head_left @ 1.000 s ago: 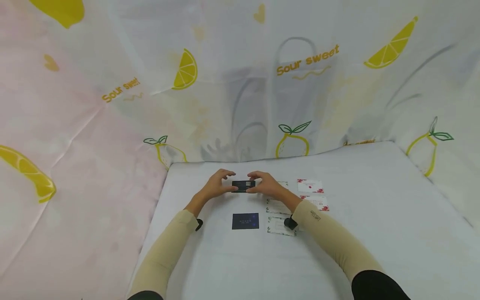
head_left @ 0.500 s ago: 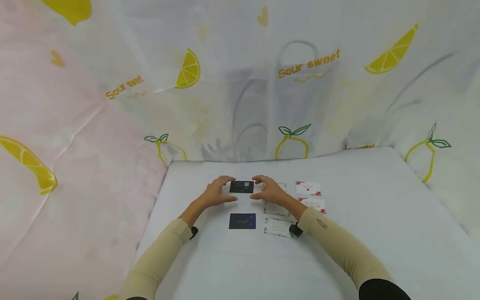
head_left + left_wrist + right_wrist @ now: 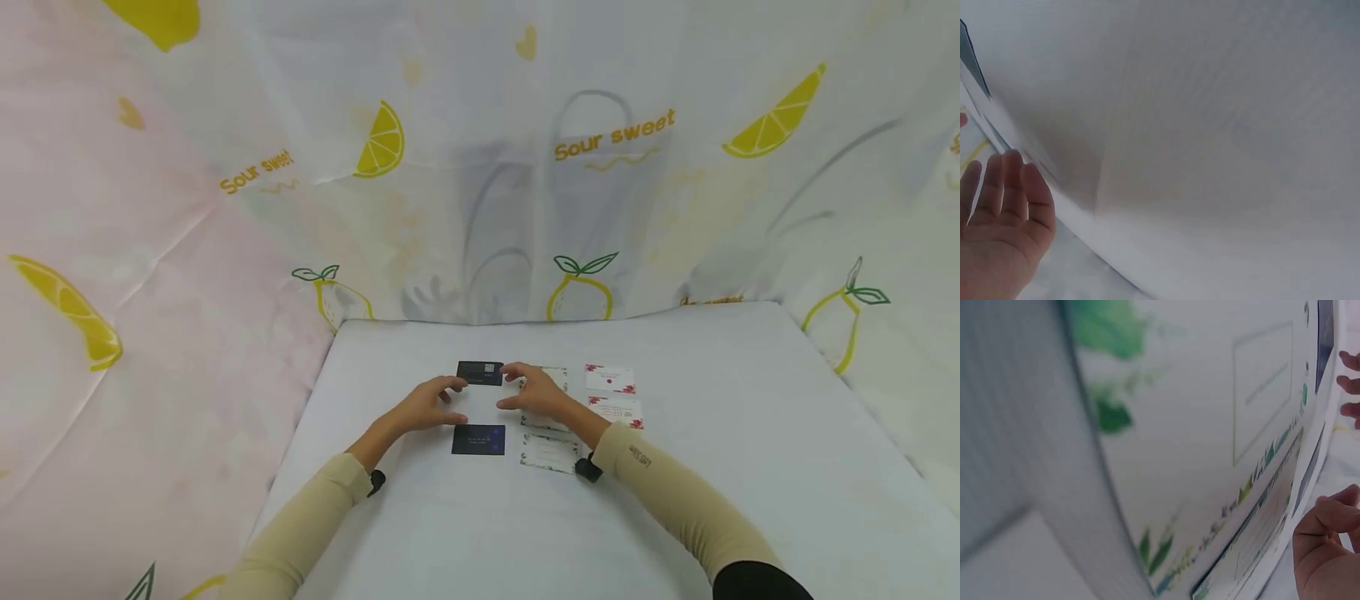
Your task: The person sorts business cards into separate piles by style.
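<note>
A black card (image 3: 474,372) with a small QR-like square lies flat on the white table, farthest back in its column. Below it lies a dark blue card (image 3: 478,440). My left hand (image 3: 426,405) is beside the left end of this column, its fingers relaxed and its thumb near the dark blue card's top edge. Holding nothing, my right hand (image 3: 538,392) has its fingertips at the right end of the black card. Under and around it are white cards with leafy borders, one nearest me (image 3: 550,452); the hand partly hides the ones behind.
To the right lie two white cards with red flowers, an upper one (image 3: 610,379) and a lower one (image 3: 617,411). The white table (image 3: 675,500) meets a lemon-print curtain (image 3: 450,208) at its back edge.
Both hands have let go of the black card, which now rests on the table. The left hand has drawn back toward the dark blue card; the right stays close by.
</note>
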Motion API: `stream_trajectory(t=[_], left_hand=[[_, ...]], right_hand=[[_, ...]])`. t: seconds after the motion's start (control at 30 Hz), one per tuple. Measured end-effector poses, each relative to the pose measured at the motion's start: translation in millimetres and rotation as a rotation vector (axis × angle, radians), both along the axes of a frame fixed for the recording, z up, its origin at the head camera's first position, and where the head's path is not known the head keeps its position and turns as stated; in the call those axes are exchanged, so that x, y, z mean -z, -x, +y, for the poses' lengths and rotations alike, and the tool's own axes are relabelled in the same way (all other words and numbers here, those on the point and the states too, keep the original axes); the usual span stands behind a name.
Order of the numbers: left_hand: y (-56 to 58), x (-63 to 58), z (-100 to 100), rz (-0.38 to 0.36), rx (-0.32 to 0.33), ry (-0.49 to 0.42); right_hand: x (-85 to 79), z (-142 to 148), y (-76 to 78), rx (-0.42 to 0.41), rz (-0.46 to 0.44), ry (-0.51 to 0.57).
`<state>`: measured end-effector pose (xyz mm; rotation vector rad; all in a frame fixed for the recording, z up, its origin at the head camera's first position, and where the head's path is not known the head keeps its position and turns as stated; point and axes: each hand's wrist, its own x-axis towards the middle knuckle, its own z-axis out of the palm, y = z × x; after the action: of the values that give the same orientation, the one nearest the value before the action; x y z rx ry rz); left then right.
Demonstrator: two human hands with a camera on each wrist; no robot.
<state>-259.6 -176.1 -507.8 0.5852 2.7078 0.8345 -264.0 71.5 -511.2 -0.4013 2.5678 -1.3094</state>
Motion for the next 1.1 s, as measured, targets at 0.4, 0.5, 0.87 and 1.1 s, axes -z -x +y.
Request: stream_trajectory(t=[0.4, 0.5, 0.87, 1.1], left_hand=[[-15.2, 4.3, 1, -0.044, 0.080, 0.005], [-18.1, 2.9, 2, -0.038, 0.105, -0.004], [-29.5, -2.8, 6, -0.053, 0.142, -0.041], [-32.1, 2.7, 6, -0.044, 0.156, -0.017]], right_hand=[[6.7, -9, -17.3, -0.103, 0.016, -0.093], [6.7, -9, -21.2, -0.119, 0.022, -0.101], [2.7, -12, -31.7, -0.141, 0.009, -0.122], [-1.4, -17, -40.9, -0.204, 0.060, -0.237]])
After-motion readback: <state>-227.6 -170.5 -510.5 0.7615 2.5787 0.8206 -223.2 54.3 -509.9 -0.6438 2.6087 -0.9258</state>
